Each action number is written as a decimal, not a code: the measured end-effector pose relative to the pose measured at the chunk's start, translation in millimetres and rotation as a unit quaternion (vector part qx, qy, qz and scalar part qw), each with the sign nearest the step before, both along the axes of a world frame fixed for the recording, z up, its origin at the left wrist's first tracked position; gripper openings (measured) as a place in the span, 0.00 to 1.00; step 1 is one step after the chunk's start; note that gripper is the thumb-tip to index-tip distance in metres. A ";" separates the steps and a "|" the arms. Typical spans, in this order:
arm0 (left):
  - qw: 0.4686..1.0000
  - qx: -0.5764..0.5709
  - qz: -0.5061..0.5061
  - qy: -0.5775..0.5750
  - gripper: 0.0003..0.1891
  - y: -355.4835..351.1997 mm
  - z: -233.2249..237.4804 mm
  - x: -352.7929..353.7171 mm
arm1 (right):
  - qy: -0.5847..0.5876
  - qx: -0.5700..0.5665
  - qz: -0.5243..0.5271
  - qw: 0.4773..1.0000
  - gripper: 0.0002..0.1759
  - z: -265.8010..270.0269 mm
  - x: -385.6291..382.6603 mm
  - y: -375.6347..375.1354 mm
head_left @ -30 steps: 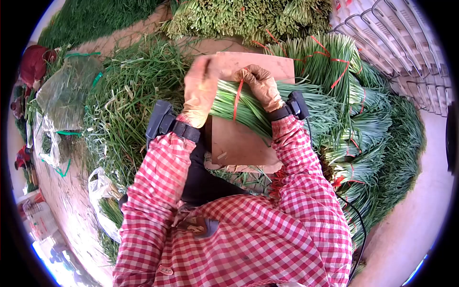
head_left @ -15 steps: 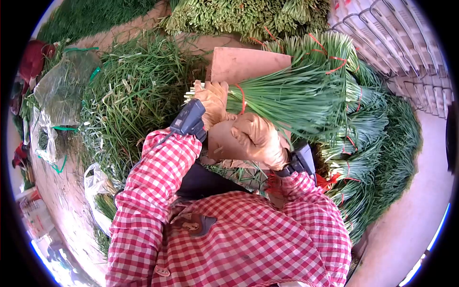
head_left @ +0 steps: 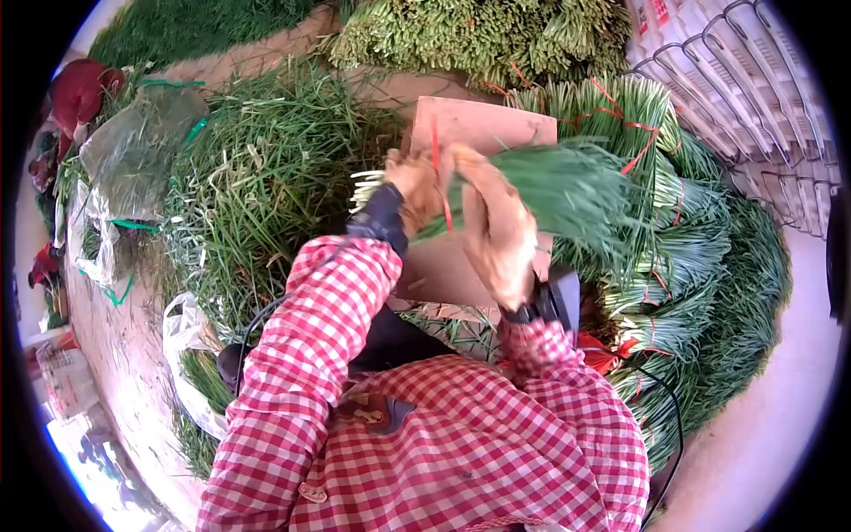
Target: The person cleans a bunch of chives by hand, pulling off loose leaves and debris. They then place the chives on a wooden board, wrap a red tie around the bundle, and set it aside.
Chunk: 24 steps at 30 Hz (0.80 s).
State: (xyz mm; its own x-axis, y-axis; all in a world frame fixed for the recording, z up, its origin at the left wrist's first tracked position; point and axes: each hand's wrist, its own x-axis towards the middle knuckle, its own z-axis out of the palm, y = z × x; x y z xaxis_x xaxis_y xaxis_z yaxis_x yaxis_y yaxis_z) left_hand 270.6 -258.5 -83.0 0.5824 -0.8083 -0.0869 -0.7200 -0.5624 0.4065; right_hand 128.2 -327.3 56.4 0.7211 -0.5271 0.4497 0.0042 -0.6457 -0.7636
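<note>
A bundle of green chives (head_left: pixel 567 188) lies across a reddish-brown board (head_left: pixel 483 122), pale stem ends to the left and leaves to the right, the leaves blurred by motion. My gloved left hand (head_left: pixel 415 191) is closed around the bundle near the stem ends. A red tie (head_left: pixel 446 209) runs over the bundle beside that hand, one strand standing up above it. My gloved right hand (head_left: pixel 498 232) reaches over the bundle, fingers bent and closed at the tie; motion smears the fingertips. Both wrists carry dark strapped devices.
A loose heap of chives (head_left: pixel 275 168) lies to the left. Tied bundles (head_left: pixel 683 257) are stacked at right, more stems (head_left: pixel 479 35) at the back. Wire racks (head_left: pixel 736 80) stand at upper right. A clear plastic bag (head_left: pixel 142 151) and a person in dark red (head_left: pixel 81 97) are at far left.
My right hand has moved up from in front of the bundle to over it, beside the tie. A red strand now rises above my left hand, which still grips the bundle.
</note>
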 end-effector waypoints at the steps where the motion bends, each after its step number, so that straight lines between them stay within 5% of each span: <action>1: 0.998 -0.049 0.031 0.005 0.24 -3.2 10.3 -0.1 | -0.013 0.040 0.023 0.999 0.08 0.6 -13.3 1.9; 3: 0.992 0.034 0.113 0.048 0.25 -8.5 36.6 3.0 | -0.042 0.121 0.068 0.989 0.12 3.6 -41.0 11.2; 4: 0.987 0.048 0.134 0.069 0.25 -11.8 36.1 6.1 | 0.161 0.266 0.075 0.947 0.13 6.3 -50.2 18.1; 5: 0.975 0.032 0.172 0.134 0.25 -13.8 30.8 8.5 | 0.224 0.448 0.095 0.860 0.17 -24.1 -48.1 21.9; 7: 0.985 -0.036 0.138 0.094 0.24 -6.0 17.5 15.0 | 0.286 0.554 0.142 0.769 0.25 -80.9 -42.9 12.9; 9: 0.967 -0.100 0.214 0.095 0.19 -8.4 4.3 8.0 | 0.225 0.672 0.181 0.682 0.29 -83.0 -23.4 7.3; 12: 0.992 0.060 0.108 0.029 0.12 -3.6 41.6 -1.3 | 0.207 0.584 0.188 0.762 0.31 -104.9 -6.0 2.0; 15: 0.995 -0.034 0.055 0.073 0.12 15.8 29.9 0.2 | 0.139 0.468 0.141 0.861 0.33 -108.0 -5.7 15.3; 17: 0.976 -0.173 0.118 0.067 0.11 25.0 57.0 -13.3 | 0.163 0.469 0.149 0.855 0.37 -83.8 -6.1 15.7; 18: 0.972 -0.201 0.105 -0.069 0.12 23.2 61.4 -12.8 | 0.140 0.363 0.129 0.912 0.40 -81.4 -9.3 15.5; 19: 0.959 -0.262 0.096 -0.041 0.14 23.3 66.8 -12.5 | 0.116 0.252 0.105 0.955 0.43 -76.8 -12.9 13.1; 20: 0.943 -0.321 0.084 -0.013 0.15 22.7 73.4 -12.2 | 0.240 0.127 0.067 0.960 0.53 -68.4 -16.9 4.7; 21: 0.923 -0.378 0.068 0.013 0.17 19.7 101.3 -13.7 | 0.262 0.072 0.044 0.961 0.52 -63.6 -21.3 -5.7; 23: 0.887 -0.370 0.074 0.267 0.16 9.5 157.4 -18.1 | 0.212 0.225 0.062 0.949 0.50 -64.7 -38.5 -34.4; 24: 0.806 -0.450 0.100 0.372 0.19 4.7 170.7 -26.1 | 0.170 0.347 0.088 0.918 0.49 -68.8 -46.4 -47.8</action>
